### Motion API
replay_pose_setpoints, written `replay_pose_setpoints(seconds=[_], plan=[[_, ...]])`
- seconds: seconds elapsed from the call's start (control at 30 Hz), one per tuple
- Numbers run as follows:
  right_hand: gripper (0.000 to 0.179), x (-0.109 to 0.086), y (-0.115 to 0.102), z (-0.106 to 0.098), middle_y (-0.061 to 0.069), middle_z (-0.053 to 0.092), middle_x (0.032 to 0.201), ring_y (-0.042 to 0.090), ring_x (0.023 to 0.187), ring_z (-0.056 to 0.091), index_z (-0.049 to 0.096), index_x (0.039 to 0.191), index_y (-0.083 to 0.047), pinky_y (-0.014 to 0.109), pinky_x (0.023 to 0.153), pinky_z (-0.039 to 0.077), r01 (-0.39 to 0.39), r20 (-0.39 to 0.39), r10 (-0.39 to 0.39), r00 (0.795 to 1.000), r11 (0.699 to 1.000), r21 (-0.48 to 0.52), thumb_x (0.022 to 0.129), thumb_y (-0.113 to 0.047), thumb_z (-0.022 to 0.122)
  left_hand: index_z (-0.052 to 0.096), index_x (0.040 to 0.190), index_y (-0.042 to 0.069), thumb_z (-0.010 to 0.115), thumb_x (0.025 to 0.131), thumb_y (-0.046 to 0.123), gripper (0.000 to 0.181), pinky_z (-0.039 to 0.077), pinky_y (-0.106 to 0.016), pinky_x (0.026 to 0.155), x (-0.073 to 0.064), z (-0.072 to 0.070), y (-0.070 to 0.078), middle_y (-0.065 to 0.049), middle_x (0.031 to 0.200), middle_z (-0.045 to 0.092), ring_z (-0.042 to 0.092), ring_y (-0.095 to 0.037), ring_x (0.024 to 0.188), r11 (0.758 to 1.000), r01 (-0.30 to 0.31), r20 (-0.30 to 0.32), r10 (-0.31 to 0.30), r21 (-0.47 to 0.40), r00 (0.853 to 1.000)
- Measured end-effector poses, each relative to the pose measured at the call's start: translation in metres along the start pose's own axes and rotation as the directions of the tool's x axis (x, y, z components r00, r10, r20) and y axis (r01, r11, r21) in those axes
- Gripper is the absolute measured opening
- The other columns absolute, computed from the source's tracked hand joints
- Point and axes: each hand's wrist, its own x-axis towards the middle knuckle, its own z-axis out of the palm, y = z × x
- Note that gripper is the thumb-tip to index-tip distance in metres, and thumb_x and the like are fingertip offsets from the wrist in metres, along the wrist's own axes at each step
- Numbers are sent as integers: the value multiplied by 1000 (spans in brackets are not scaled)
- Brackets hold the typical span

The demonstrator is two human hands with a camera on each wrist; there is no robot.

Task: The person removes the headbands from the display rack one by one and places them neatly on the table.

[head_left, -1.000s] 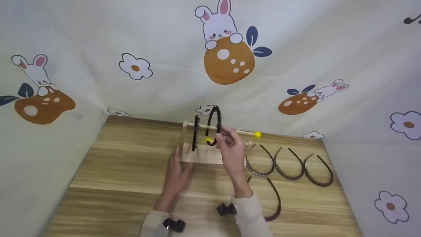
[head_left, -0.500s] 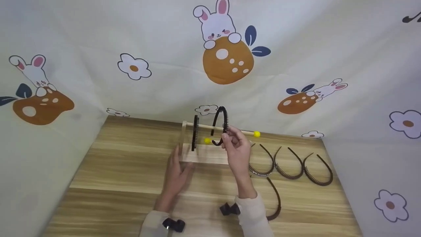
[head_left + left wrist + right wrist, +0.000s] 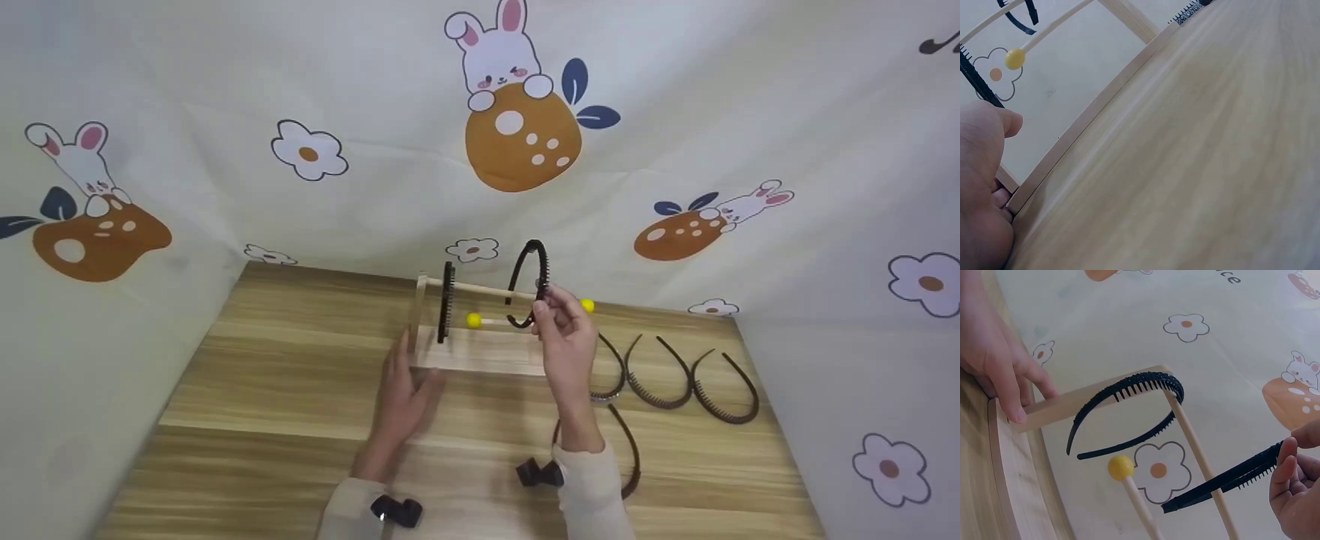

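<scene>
My right hand (image 3: 566, 337) pinches a black toothed headband (image 3: 544, 274) between thumb and fingers. In the right wrist view this headband (image 3: 1230, 482) crosses the upper wooden rod (image 3: 1193, 436), one arm on each side of it. Another black toothed headband (image 3: 448, 300) hangs on that rod, close to the left upright of the wooden stand (image 3: 480, 361). My left hand (image 3: 405, 397) rests against the stand's left end, fingers straight; the left wrist view shows its thumb raised and the other fingers partly hidden behind the base.
Yellow balls (image 3: 473, 321) cap the rods' ends. Right of the stand, several headbands (image 3: 679, 405) lie in a row on the wood-grain table (image 3: 247, 375); one more headband (image 3: 636, 457) lies nearer, partly behind my right sleeve. Printed cloth (image 3: 375, 90) rises behind the table.
My right hand has moved steadily rightward along the upper rod with the headband, widening the gap to the hanging one. The left hand and the stand have stayed put.
</scene>
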Motion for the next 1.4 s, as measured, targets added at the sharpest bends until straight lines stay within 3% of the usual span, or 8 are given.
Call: replay_pose_setpoints(seconds=[0.27,0.5,0.93,1.4], plan=[[29,3,-1,-7,4,69,98,12,75,61,66,131,19,19,67,57,2,-36,-2,999,1000,7,104,7,66,20,177,13,77,107,33,93,33,-81,122,0,0,0,-26,181,21,34,-54,158,1000,13,4,-13,-3,1000],[29,5,-1,-16,3,70,98,10,75,60,66,132,18,18,66,55,23,-62,-23,998,1000,-1,104,8,66,21,178,14,78,106,32,94,39,-80,119,0,2,0,-27,180,24,44,-54,152,1000,6,-2,-6,-23,1000],[31,13,5,-35,4,71,100,11,76,64,64,133,21,18,68,59,44,-109,-44,993,999,-6,103,11,66,20,178,18,76,107,32,92,42,-82,115,0,1,0,-25,178,26,47,-53,149,1000,3,-5,-3,-31,1000],[30,18,5,-52,8,69,99,10,75,62,66,131,20,17,67,57,32,-172,-36,984,999,-25,102,11,67,21,177,12,76,107,30,90,38,-81,119,0,2,-2,-28,178,26,44,-54,152,1000,-6,-10,6,-15,1000]])
